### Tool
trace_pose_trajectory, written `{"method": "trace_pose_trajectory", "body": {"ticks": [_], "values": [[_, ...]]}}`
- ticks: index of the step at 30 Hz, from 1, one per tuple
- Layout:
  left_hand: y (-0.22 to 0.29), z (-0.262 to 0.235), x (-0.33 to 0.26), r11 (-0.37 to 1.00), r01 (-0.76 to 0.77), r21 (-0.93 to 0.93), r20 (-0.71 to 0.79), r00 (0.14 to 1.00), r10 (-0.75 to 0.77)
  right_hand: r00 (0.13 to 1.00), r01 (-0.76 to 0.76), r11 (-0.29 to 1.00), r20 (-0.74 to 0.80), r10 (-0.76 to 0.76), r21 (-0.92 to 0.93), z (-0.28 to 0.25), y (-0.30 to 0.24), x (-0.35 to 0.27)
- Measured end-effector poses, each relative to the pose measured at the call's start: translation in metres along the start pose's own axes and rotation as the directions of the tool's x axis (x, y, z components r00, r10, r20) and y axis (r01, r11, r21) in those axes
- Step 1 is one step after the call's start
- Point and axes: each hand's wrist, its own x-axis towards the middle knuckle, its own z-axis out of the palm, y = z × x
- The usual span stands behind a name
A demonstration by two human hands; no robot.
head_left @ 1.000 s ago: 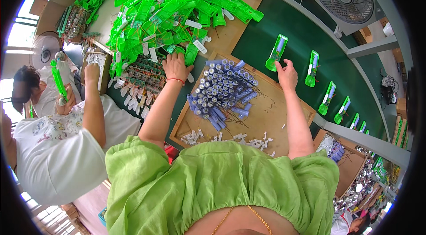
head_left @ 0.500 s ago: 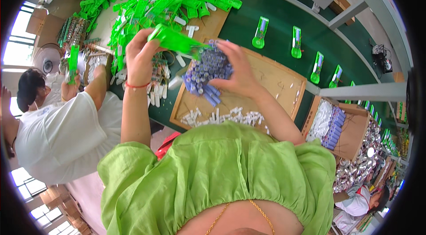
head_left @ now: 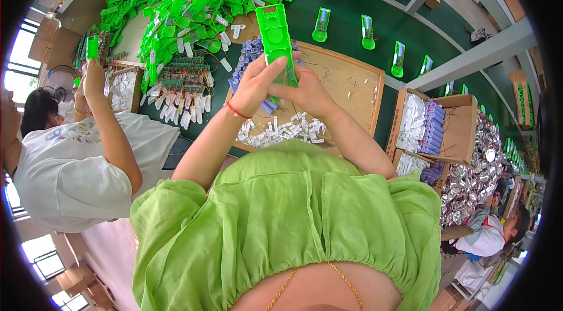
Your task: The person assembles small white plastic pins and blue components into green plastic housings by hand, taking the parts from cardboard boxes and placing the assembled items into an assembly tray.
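Green casing (head_left: 274, 34) swung round; right hand (head_left: 308, 93) shifted from blue cells (head_left: 248, 56) to casing's lower end.

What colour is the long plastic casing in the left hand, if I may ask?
The long plastic casing is bright green, seen in the head view.

We see the left hand (head_left: 258, 85) gripping a green housing (head_left: 273, 32) that points to twelve o'clock, the right hand (head_left: 309, 91) at its lower end. Below them lies a wooden tray (head_left: 359, 91) with purple cells (head_left: 248, 56) and white pieces (head_left: 287, 129). From mid-view, we find a heap of green parts (head_left: 187, 12) at eleven o'clock, a carton (head_left: 459, 129) at three, and a white-shirted person (head_left: 64, 176) at nine.
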Motion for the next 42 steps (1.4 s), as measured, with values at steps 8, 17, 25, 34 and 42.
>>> {"method": "trace_pose_trajectory", "body": {"ticks": [8,17,25,34,42], "values": [[0.006,0.010,0.009,0.975,-0.090,-0.204,-0.340,0.940,0.015,0.916,-0.162,0.986,0.379,0.133,0.046,-0.003,0.061,-0.052],[-0.031,-0.040,0.005,0.867,-0.025,0.498,-0.041,0.998,0.053,0.748,0.509,0.704,-0.151,-0.647,-0.496,-0.021,-0.007,-0.061],[-0.040,0.002,-0.031,0.981,0.109,0.163,0.205,0.968,-0.141,0.914,0.292,0.903,-0.372,-0.165,0.316,-0.020,-0.006,-0.045],[-0.043,0.026,-0.050,0.794,0.102,0.599,0.088,0.977,-0.192,0.853,0.194,0.900,-0.521,0.041,0.390,-0.029,0.014,-0.029],[-0.038,0.024,-0.049,0.805,0.167,0.569,0.182,0.929,-0.322,0.641,0.156,0.722,-0.487,-0.593,-0.674,-0.073,0.039,-0.011]]}}
